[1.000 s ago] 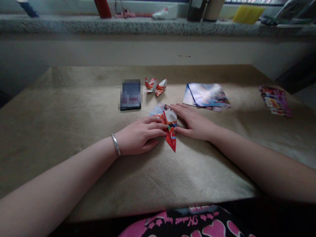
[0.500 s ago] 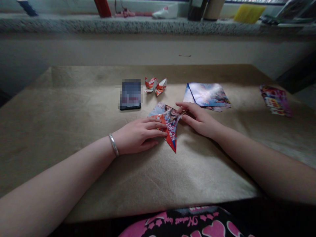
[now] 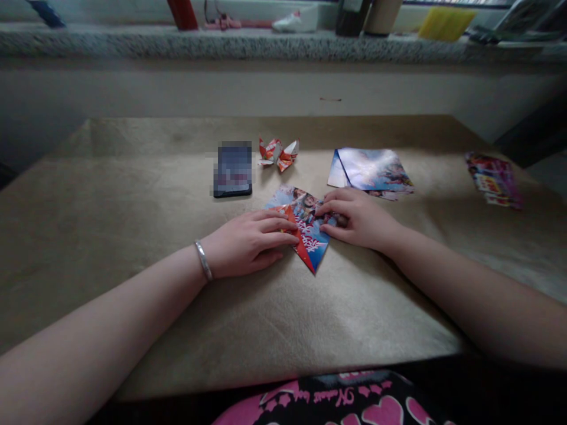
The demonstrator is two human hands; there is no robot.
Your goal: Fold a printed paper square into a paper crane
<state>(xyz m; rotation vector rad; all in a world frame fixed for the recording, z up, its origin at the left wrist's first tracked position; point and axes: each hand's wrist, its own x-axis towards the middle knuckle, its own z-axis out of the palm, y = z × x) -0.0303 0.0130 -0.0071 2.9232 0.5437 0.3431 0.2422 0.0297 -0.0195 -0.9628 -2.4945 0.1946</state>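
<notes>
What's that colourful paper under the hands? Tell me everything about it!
The paper is a printed sheet, red and blue with white patterns and small pictures, folded into a pointed shape. Its sharp tip points toward the person. It lies flat on the tan table cover, nearer the person than the phone. The left hand presses its left side with flat fingers; the right hand rests its fingers on the upper right part.
</notes>
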